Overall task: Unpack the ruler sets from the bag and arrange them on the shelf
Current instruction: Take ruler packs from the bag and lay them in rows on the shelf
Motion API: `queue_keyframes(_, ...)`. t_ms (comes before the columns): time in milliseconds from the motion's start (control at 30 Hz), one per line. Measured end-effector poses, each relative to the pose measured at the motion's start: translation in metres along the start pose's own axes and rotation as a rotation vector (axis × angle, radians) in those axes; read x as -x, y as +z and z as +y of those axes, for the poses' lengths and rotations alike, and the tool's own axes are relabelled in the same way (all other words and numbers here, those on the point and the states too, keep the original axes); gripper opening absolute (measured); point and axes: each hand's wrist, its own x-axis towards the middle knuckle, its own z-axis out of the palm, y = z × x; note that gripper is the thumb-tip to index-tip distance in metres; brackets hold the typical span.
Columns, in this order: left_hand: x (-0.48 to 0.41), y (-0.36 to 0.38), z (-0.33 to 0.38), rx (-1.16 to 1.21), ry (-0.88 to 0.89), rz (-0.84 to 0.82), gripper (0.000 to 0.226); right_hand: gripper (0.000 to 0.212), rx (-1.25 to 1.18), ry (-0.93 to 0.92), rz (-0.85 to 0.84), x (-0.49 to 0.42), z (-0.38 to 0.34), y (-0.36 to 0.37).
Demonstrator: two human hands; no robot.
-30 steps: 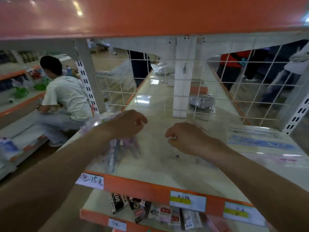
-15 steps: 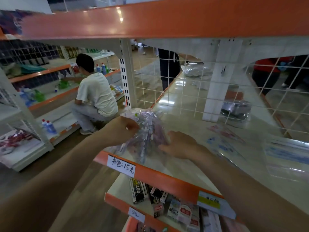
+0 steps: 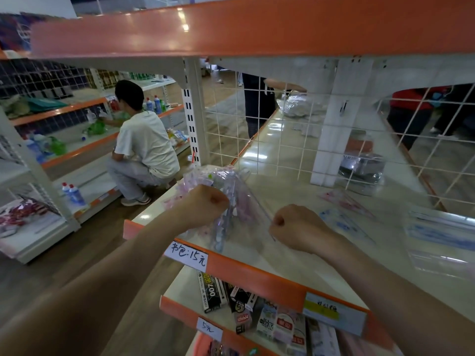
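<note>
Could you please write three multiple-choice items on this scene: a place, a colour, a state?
1. Where is the bag of ruler sets? A. on the floor B. on the shelf, near its left front corner C. in a cart
2. What colour is the shelf's front edge? A. green B. orange C. black
3. What are the left hand and right hand doing? A. hanging idle B. holding bottles C. both gripping the bag
Key: B, it rests just behind the handwritten price label; B, the strip is orange; C, both fists close on the plastic.
</note>
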Motion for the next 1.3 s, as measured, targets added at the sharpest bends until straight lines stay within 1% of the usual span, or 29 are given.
queue_keyframes(67,-0.005,0.006,0.000,0.097,-0.043,-0.002,0.025,0.026,-0.038,-0.016,0.004,0.011,0.006,-0.005)
queue_keyframes(167,-0.008,0.015,0.002,0.256,-0.097,-0.009,0.024,0.024,-0.227,0.027,-0.010,0.026,0.019,-0.011)
queue_keyframes(300,-0.008,0.021,0.007,0.485,-0.193,-0.101,0.016,0.021,-0.486,0.052,0.018,0.033,0.026,-0.016)
queue_keyframes(367,-0.008,0.022,0.012,0.587,-0.222,-0.148,0.020,0.019,-0.607,0.020,0.020,0.032,0.019,-0.016)
queue_keyframes(433,-0.008,0.025,0.018,0.708,-0.215,-0.202,0.024,0.019,-0.658,-0.032,-0.029,0.028,0.009,-0.011)
queue_keyframes(500,-0.008,0.028,0.018,0.823,-0.181,-0.222,0.020,0.018,-0.648,-0.080,-0.126,0.022,-0.001,-0.003)
queue_keyframes(567,-0.008,0.026,0.012,0.904,-0.185,-0.162,0.018,0.019,-0.631,-0.099,-0.200,0.013,-0.006,0.003)
queue_keyframes(633,-0.009,0.019,0.001,0.953,-0.238,-0.065,0.017,0.018,-0.639,-0.077,-0.151,-0.004,-0.006,0.004)
queue_keyframes(700,-0.008,0.011,-0.010,0.960,-0.289,-0.004,0.016,0.017,-0.618,-0.046,-0.023,-0.028,-0.002,0.002)
queue_keyframes(767,-0.007,0.004,-0.017,0.942,-0.312,0.006,0.017,0.020,-0.503,-0.040,0.080,-0.056,0.001,0.001)
queue_keyframes(833,-0.006,0.000,-0.020,0.914,-0.318,0.018,0.018,0.022,-0.379,-0.024,0.124,-0.082,-0.002,0.002)
queue_keyframes(900,-0.006,-0.003,-0.021,0.895,-0.316,0.035,0.017,0.018,-0.310,-0.020,0.115,-0.101,-0.011,0.004)
queue_keyframes(967,-0.008,-0.005,-0.022,0.889,-0.311,0.043,0.017,0.032,-0.294,-0.042,0.099,-0.115,-0.023,0.007)
queue_keyframes(1000,-0.008,-0.007,-0.022,0.891,-0.310,0.046,0.017,0.036,-0.301,-0.043,0.094,-0.121,-0.027,0.009)
queue_keyframes(1167,-0.012,-0.014,-0.028,0.906,-0.309,0.035,0.017,0.025,-0.236,-0.005,0.088,-0.144,-0.034,0.023)
queue_keyframes(1300,-0.017,-0.014,-0.032,0.926,-0.307,0.015,0.016,0.035,-0.230,0.036,0.078,-0.154,-0.029,0.024)
